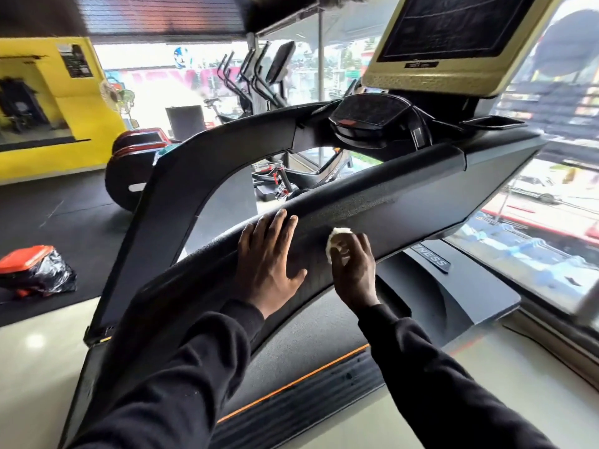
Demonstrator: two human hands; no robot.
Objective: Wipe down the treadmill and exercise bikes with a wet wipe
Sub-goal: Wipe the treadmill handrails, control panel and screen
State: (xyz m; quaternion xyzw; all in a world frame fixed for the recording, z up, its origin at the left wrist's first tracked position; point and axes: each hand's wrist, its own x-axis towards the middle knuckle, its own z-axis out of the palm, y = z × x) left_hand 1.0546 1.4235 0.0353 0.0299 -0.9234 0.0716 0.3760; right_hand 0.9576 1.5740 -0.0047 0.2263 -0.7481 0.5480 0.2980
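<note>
Nearest to where I'm standing, two black sleeves (194, 367) are reaching out over the treadmill (405, 205), the one with the orange stripe (291, 384) along its side rail. Left hand (270, 257) is lying flat on the wide black handrail (372, 202), fingers straight and spread a bit, not gripping anything, just resting there. Right hand (353, 267) is sitting just beside it on the same rail, fingers curled around a scrunched-up white wet wipe (337, 238), which is poking out at the fingertips and pressing against the rail surface. So the wipe is right in the middle of that rail, touching it.

Further along, the rail is running up to the dark control console (369, 119), and above that a gold-framed screen (453, 37) is tilting back, dark.

Over on the near left floor, something orange wrapped in a black plastic bag (39, 270) is sitting on the black mat (64, 218). Past the treadmill frame an exercise bike (291, 181) with red bits is showing through the gap, and further back some ellipticals (256, 76) are standing by the bright windows. Far left, a yellow wall (81, 124) is taking up the corner, with a fan (110, 95) next to it.
</note>
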